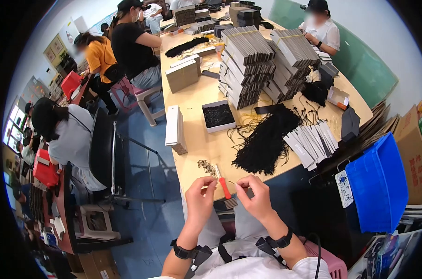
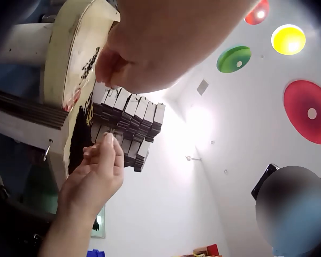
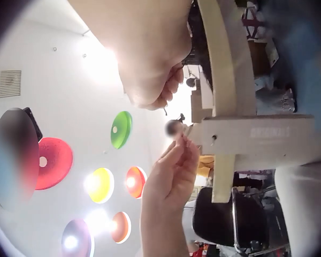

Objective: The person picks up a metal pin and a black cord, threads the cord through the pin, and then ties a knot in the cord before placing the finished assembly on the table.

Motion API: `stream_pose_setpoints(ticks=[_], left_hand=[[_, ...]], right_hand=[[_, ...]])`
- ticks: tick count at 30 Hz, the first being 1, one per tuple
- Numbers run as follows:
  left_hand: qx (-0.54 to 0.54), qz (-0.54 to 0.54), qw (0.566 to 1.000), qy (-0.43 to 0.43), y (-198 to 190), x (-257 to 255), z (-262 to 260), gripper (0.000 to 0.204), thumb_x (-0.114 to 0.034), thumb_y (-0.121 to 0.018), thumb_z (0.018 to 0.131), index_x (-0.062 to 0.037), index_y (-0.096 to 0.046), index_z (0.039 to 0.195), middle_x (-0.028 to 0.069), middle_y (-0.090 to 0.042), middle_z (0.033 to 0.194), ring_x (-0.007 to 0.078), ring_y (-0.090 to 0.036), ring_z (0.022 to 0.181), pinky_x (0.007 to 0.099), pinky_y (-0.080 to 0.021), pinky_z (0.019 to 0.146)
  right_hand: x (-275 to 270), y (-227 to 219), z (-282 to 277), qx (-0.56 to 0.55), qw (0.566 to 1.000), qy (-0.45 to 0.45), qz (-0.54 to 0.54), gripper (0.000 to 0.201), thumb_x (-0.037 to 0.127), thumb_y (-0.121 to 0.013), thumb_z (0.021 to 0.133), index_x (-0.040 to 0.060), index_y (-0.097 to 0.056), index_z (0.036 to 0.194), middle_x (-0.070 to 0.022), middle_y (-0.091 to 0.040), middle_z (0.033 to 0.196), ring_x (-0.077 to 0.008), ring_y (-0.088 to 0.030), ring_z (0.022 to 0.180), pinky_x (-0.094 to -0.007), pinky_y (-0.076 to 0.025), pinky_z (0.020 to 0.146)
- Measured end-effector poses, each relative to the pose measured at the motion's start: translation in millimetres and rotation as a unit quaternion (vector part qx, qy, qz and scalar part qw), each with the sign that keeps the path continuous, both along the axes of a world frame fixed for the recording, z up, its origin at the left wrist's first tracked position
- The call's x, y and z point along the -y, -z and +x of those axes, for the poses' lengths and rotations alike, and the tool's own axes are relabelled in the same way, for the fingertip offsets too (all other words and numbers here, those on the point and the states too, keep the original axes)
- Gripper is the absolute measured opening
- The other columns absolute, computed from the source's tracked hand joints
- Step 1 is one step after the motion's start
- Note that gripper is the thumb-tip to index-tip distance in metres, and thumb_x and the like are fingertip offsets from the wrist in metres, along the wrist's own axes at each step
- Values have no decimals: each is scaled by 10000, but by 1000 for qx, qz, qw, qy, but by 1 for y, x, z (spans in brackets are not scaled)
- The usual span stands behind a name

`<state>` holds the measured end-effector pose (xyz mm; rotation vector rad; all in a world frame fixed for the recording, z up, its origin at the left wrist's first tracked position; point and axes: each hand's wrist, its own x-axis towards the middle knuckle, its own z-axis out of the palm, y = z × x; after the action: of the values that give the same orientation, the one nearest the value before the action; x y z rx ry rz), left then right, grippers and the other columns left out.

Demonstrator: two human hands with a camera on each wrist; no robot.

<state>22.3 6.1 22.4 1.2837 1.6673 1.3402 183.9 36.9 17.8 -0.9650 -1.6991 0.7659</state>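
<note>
My left hand (image 1: pixel 201 197) is raised over the near table edge, with thumb and fingertips brought together. I cannot tell whether something small sits between them. Facing it, my right hand (image 1: pixel 255 197) pinches a thin, dark, cord-like piece (image 1: pixel 232 182) between thumb and forefinger. Between the hands, at the table edge, lies a red-handled tool (image 1: pixel 225 188) with a pale shaft. A small heap of dark, bronze-coloured bits (image 1: pixel 206 166) lies just beyond. Below the hands shows a stack of grey cards (image 1: pixel 231 203); the right wrist view shows lettering and a small hole on its outer card (image 3: pixel 267 134).
Black cords (image 1: pixel 267 139) are heaped right of centre, beside fanned white tags (image 1: pixel 311 145). A box of black pieces (image 1: pixel 219 115) and a white-topped card stack (image 1: pixel 175 130) stand ahead. Tall card stacks (image 1: pixel 246 60) rise behind. A blue bin (image 1: pixel 378 186) stands right; other people sit around.
</note>
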Motion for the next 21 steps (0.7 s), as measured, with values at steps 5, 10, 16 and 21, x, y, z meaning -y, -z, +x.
stream_pose_setpoints(ticks=[5,10,16,21], left_hand=[[-61,76,995,-18,-8,11,17,171,34,-629,839,28,-603,1008,91,-652,849,124,-638,789,271,-551,727],[-90,99,991,-16,-7,15,18,242,38,-628,833,7,-566,1065,114,-654,850,162,-664,805,289,-554,749],[-87,102,991,-20,-4,16,20,281,9,-654,823,-11,-566,1088,112,-652,866,207,-678,791,307,-520,691],[-103,109,989,-16,-3,16,20,303,16,-654,822,-13,-549,1104,111,-662,852,200,-684,802,298,-529,710]], right_hand=[[12,-6,-8,-32,996,-5,-77,54,10,-643,803,-9,-595,817,-71,-628,725,-129,-603,640,-246,-477,599],[12,-5,-8,-50,991,-25,-122,62,35,-640,827,-13,-600,832,-71,-653,728,-103,-621,654,-237,-482,596],[12,-2,-10,-48,990,-28,-130,55,35,-636,833,-10,-605,839,-54,-651,714,-87,-605,635,-231,-473,581],[11,-1,-10,-43,987,-20,-151,56,31,-642,843,-17,-623,865,-49,-656,698,-75,-595,615,-223,-467,577]])
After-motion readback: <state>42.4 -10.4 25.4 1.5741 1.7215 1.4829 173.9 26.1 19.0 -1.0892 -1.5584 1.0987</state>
